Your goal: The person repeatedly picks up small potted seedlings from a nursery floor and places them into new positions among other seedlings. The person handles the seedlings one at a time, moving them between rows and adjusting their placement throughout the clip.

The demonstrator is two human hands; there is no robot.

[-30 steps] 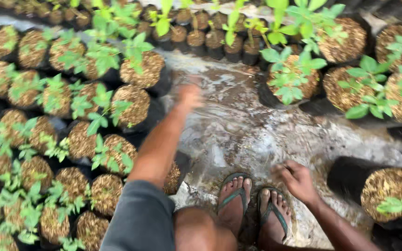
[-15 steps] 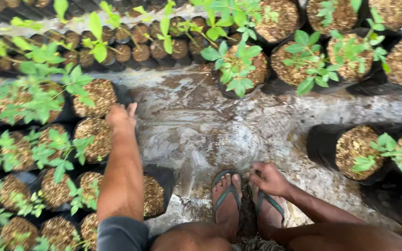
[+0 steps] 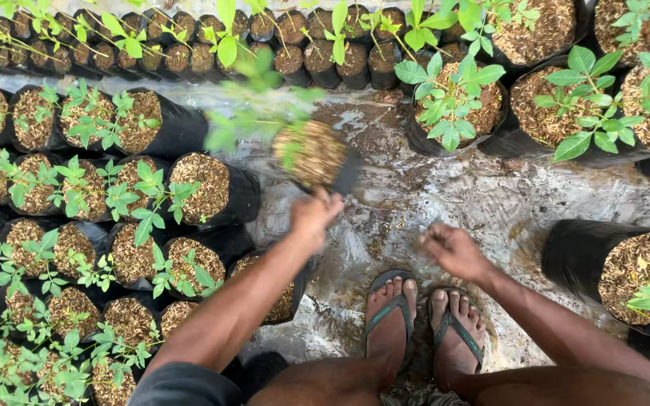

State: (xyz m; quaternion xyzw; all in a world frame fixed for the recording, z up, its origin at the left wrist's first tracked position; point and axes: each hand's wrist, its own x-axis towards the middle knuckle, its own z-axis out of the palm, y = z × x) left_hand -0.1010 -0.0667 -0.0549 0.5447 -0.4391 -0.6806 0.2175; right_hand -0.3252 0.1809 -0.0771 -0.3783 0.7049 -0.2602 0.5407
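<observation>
Nearest the camera, two bare feet in flip-flops point(image 3: 424, 323) stand on a wet plastic ground sheet point(image 3: 505, 203), with the person's knees and forearms rising at the bottom edge. Just above the right foot, the right hand point(image 3: 454, 249) hangs loosely curled over the sheet, grasping nothing. Beside it, the left hand point(image 3: 314, 214) is lifted and closed on the lower edge of a black nursery bag point(image 3: 317, 154), which is tilted and blurred, raised off the ground; its top is packed with brown husk mulch and a green seedling point(image 3: 253, 113) leans out to the left. To the left of that arm, rows of filled seedling bags point(image 3: 77, 225) stand tightly together, most bearing small leafy plants, one with bare mulch just beside the lifted bag. At the right edge, a single larger bag point(image 3: 626, 274) stands well apart from the hands. Farther off, bigger bags with taller seedlings point(image 3: 453, 101) line the upper right, and a row of small dark bags point(image 3: 189, 45) runs along the top.
</observation>
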